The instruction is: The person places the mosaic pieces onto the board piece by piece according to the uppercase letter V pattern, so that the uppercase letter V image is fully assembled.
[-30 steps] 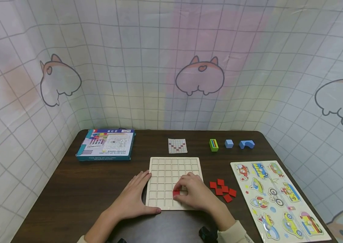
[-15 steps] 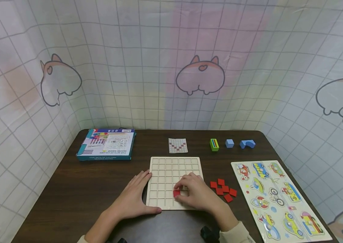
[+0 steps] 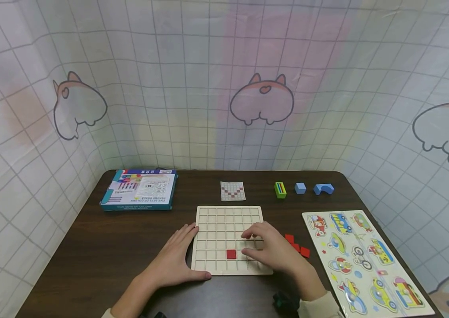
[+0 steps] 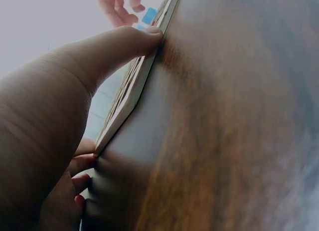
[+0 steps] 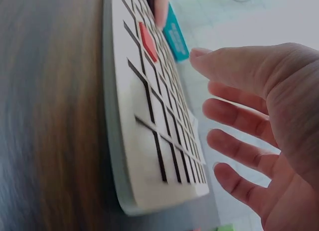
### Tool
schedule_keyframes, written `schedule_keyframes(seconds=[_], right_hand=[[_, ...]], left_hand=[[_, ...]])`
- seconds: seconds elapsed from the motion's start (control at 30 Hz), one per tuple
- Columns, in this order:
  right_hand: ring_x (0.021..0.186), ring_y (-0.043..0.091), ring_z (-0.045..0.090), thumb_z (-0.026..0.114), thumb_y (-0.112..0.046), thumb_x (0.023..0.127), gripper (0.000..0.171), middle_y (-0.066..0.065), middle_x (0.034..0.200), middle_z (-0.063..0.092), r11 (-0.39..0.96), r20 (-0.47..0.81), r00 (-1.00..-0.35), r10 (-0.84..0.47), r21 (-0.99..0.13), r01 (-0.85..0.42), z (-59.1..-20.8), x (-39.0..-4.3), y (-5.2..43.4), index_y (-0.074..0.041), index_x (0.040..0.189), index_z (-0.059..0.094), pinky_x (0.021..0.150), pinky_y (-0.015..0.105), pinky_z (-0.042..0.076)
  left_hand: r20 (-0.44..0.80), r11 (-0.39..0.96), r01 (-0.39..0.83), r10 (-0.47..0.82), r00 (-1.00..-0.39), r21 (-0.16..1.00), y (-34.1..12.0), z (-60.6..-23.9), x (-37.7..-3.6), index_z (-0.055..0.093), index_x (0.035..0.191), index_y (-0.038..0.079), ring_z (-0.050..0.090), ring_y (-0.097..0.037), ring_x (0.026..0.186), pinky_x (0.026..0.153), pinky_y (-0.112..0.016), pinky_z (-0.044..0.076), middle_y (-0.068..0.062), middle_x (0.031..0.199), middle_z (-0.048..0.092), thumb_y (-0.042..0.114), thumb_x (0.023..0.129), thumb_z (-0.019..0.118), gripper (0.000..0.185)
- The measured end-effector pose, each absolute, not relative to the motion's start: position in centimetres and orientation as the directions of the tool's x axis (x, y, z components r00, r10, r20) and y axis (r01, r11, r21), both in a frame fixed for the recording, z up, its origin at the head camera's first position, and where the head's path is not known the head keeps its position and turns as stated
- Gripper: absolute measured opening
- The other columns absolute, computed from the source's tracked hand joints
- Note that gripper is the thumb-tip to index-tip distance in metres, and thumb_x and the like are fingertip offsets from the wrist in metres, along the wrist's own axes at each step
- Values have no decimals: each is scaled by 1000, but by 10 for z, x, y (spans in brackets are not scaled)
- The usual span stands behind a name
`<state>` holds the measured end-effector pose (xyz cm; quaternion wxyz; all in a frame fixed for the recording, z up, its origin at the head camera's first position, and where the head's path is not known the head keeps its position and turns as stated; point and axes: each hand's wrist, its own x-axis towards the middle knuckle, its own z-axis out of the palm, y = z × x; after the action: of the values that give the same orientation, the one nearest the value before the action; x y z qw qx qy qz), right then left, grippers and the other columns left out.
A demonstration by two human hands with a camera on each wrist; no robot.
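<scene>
A pale wooden grid board [image 3: 224, 221] lies flat on the dark table, with one red square tile [image 3: 231, 254] seated in a cell near its front. My left hand [image 3: 176, 254] lies flat against the board's left edge [image 4: 134, 91], fingers straight. Over the board's right part hovers my right hand [image 3: 266, 247], its fingers spread and relaxed and holding nothing; the right wrist view shows the hand [image 5: 254, 126] above the board [image 5: 149, 156] and the red tile [image 5: 148, 41]. A small heap of loose red tiles [image 3: 297, 247] lies just right of the board, partly hidden by the hand.
A pattern card [image 3: 232, 191] lies behind the board. A teal box [image 3: 140, 189] sits at back left. A green block [image 3: 280, 190] and two blue blocks [image 3: 299, 188] [image 3: 323, 188] stand at back right. A vehicle puzzle board [image 3: 363, 260] fills the right side.
My right hand has let go of the red tile, now seated in its cell, and has moved right and up off it. The left hand stayed put.
</scene>
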<state>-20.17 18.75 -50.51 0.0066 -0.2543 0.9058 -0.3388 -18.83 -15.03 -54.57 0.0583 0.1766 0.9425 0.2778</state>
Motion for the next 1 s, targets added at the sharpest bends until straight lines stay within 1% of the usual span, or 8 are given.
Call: schedule_keyframes(seconds=[0.13,0.2,0.37,0.43,0.67,0.9,1.0], right_hand=[[117,23,64,91,-29,96,34,-6,125,76,631,180,-875,-449,-630,-453,-507,-203,199,-20,126,79,102,50,59],[119,24,65,91,-30,95,35,-6,126,76,635,173,-886,-431,-639,-434,-507,-203,205,-20,127,78,103,51,59],[123,18,65,92,-32,94,37,-11,125,75,678,138,-917,-373,-635,-371,-508,-203,218,-22,127,79,110,52,58],[123,16,64,92,-33,94,38,-13,125,75,692,131,-925,-357,-628,-356,-509,-203,224,-24,128,78,110,51,58],[122,14,61,93,-32,93,39,-14,126,74,726,142,-938,-315,-601,-335,-513,-204,244,-25,128,79,106,48,58],[122,15,59,93,-27,93,37,-12,126,74,743,158,-943,-292,-584,-328,-515,-204,264,-23,127,79,105,47,57],[120,15,59,94,-27,92,37,-11,125,73,756,147,-946,-288,-572,-318,-517,-204,270,-23,126,80,104,46,56]], left_hand=[[-19,791,291,357,-934,538,-152,-547,-188,28,178,17,20,-32,175,141,-60,20,-2,186,26,94,69,82,144],[-13,793,295,356,-934,533,-153,-548,-188,28,178,16,20,-32,175,141,-59,20,-3,186,27,94,70,81,144],[-13,790,295,358,-934,537,-155,-548,-188,27,178,18,20,-31,175,142,-58,21,-2,186,26,95,70,80,143],[-13,791,296,358,-934,536,-155,-548,-188,27,178,18,20,-31,175,142,-57,20,-2,186,26,95,70,80,143],[21,800,334,374,-927,499,-154,-547,-189,30,177,15,24,-33,174,142,-61,14,-5,184,31,96,71,78,142],[27,799,339,376,-926,497,-153,-546,-190,31,177,14,23,-35,174,142,-62,14,-6,184,31,96,71,78,142],[25,803,340,376,-926,491,-152,-547,-190,31,177,14,23,-35,174,142,-62,14,-6,184,31,97,71,77,142]])
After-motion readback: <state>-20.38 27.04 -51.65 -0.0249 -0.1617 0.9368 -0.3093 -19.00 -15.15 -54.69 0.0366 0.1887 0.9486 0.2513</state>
